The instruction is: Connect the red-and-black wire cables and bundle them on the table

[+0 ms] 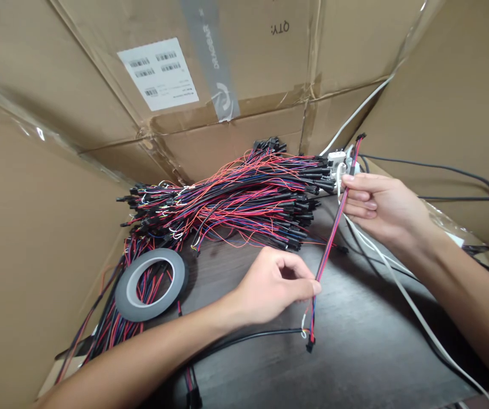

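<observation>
A wire harness [330, 241] of red, blue and dark wires slants upward between my hands above the table. My left hand [276, 287] pinches it near its lower end, where a small black connector, a white wire loop and a black cable show. Thumb and fingers of my right hand [374, 204] close on its upper part, just below the top connector. A dark band wraps the wires by the right thumb. Left of my left hand, a roll of grey tape [180, 278] rests on more wires.
A large pile of wire harnesses [227, 199] lies at the back of the dark table [355, 352]. Cardboard [248, 62] walls stand behind and on both sides. White plugs [336, 159] and a white cable [410, 301] are by my right hand.
</observation>
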### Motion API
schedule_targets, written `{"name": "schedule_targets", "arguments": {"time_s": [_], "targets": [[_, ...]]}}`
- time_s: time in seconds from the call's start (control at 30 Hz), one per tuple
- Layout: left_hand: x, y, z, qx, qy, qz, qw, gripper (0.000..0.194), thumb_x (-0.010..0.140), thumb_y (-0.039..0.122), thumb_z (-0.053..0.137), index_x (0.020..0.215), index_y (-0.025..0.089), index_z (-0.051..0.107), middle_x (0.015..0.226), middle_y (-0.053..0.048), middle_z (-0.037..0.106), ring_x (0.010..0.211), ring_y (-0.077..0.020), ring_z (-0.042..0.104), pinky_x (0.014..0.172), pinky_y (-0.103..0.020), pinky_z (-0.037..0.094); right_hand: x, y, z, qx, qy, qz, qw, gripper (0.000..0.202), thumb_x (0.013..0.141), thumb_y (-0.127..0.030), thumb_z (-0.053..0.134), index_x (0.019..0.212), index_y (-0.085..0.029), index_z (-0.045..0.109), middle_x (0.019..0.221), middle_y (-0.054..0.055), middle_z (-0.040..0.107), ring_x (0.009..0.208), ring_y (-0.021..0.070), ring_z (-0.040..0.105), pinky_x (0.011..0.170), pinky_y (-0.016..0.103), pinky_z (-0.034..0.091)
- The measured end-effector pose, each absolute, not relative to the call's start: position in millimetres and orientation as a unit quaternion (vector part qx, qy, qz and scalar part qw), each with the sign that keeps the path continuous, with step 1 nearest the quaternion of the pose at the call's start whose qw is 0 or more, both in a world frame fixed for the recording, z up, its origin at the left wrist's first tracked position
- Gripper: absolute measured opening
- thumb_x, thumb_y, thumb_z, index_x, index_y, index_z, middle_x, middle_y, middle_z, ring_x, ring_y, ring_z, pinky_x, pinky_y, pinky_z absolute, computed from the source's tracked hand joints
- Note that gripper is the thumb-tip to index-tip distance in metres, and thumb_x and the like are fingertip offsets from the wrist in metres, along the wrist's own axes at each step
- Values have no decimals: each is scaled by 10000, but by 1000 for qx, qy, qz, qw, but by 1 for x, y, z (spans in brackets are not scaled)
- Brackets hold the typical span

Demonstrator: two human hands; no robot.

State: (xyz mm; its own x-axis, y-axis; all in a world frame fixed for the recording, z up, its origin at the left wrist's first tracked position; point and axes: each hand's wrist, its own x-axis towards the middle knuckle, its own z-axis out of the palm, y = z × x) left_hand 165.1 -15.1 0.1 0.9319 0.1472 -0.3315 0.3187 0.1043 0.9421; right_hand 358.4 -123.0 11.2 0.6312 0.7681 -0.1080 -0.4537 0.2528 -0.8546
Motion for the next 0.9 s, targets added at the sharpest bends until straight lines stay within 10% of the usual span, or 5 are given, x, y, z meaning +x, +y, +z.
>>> {"name": "schedule_targets", "arguments": {"time_s": [0.9], "targets": [[166,7,22,634,134,-77,757,145,610,200,756,557,132,640,486,29,563,459,-69,482,488,-200,361,319,-119,5,-449,-378,525,616,176,658,-221,825,731,-140,688,577,7,624,426,69,515,349,146,330]]}}
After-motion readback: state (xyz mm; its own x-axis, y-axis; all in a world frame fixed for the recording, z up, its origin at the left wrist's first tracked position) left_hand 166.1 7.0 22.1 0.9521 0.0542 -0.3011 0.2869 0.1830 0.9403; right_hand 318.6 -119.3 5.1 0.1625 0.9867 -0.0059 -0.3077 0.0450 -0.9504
